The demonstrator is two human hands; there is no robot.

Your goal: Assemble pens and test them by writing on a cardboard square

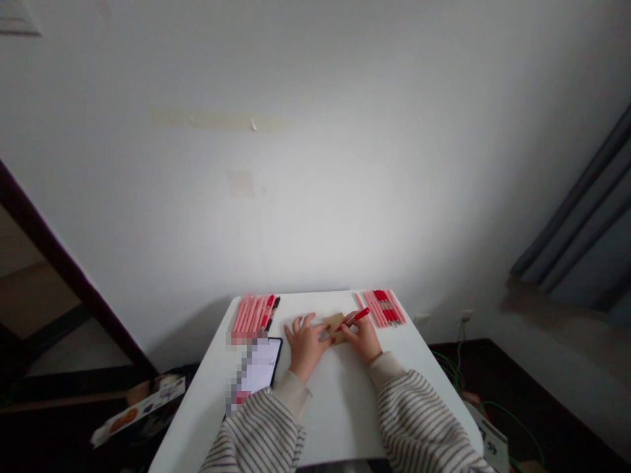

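At the left end of the white table [340,410], low in the middle of the frame, some pink pens [248,314] lie in a row. Next to them are a red and black pair of pens [269,313]. Just below is a phone [261,368], partly blurred. Then comes the left hand [306,345], its fingers spread and not closed on anything, with the thumb side at the edge of a small brown paper [335,321]. That paper lies between the two hands. The right hand [363,340] grips a red marker [361,315], with its tip down at the paper. Writing looks under way, I think. I can't see any marks, so I can't tell how much is done or left. Farther right lies a second row of pink and red pens [386,310].
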